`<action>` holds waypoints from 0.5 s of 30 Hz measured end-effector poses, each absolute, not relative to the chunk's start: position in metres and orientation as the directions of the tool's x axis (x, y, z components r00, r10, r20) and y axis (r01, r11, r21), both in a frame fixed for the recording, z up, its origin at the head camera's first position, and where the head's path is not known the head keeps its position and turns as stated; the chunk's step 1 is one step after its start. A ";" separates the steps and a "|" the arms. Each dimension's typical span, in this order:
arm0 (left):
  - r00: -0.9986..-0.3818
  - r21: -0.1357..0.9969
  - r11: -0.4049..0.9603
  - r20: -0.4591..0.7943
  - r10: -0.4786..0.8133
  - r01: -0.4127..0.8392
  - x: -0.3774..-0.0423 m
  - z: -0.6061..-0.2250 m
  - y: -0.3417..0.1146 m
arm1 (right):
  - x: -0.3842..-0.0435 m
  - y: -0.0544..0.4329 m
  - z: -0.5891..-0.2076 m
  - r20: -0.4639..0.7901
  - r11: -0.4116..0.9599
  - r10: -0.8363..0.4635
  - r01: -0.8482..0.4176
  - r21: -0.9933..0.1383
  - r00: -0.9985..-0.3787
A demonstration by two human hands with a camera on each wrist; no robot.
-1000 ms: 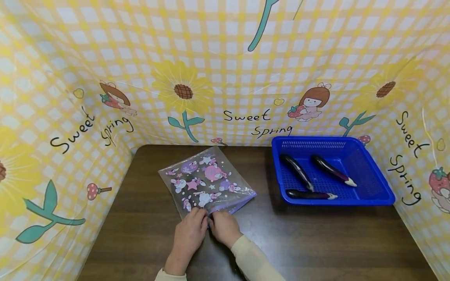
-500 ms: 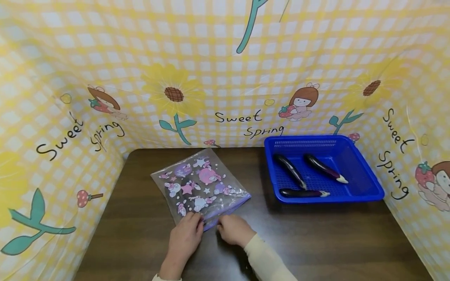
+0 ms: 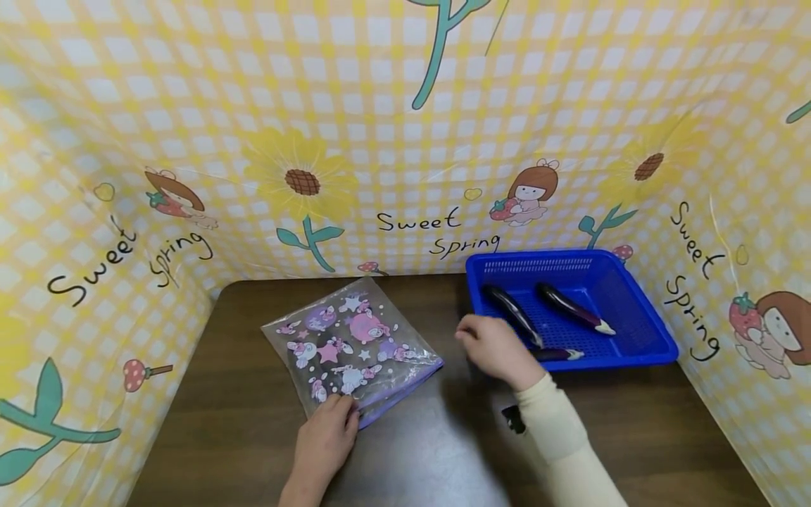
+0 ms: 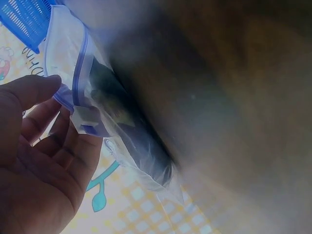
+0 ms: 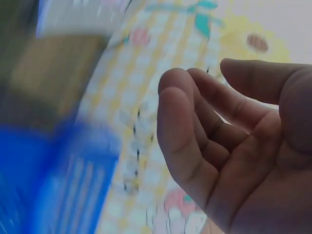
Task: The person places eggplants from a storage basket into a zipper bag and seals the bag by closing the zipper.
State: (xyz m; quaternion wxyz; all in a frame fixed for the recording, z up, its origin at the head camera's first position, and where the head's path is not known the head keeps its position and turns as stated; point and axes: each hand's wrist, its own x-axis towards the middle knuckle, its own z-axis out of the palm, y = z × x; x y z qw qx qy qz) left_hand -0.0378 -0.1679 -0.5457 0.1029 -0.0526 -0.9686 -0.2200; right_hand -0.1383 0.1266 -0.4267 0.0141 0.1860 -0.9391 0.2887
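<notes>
A clear zip bag (image 3: 364,338) printed with pink and purple figures and stars lies on the table, its purple-edged opening toward me. My left hand (image 3: 326,436) pinches that edge at the near corner. In the left wrist view, thumb and fingers hold the bag (image 4: 80,73) beside its white slider (image 4: 87,117). Something long and dark shows through the plastic; I cannot tell what it is. My right hand (image 3: 497,348) hovers between the bag and the blue basket (image 3: 640,352), fingers loosely curled around nothing. Three eggplants (image 3: 573,308) lie in the basket, one partly behind the right hand.
The brown wooden table (image 3: 222,422) is walled on the back and both sides by a yellow checked cloth (image 3: 380,162). A small black object (image 3: 513,419) shows at the right sleeve.
My right hand has let go of the bag's edge and moved right and away from me, to the basket's left side. The left hand stays on the bag. The head view has shifted slightly.
</notes>
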 end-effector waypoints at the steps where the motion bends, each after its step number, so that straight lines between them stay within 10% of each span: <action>1: -0.973 0.416 0.897 0.224 0.056 0.147 -0.037 -0.546 -0.168 | -0.145 0.133 -0.423 0.121 0.785 -0.320 -0.335 -0.521 -0.940; 15: -0.974 0.421 0.896 0.222 0.051 0.144 -0.037 -0.550 -0.171 | -0.249 0.189 -0.436 -0.224 0.919 -0.316 -0.239 -0.314 -0.922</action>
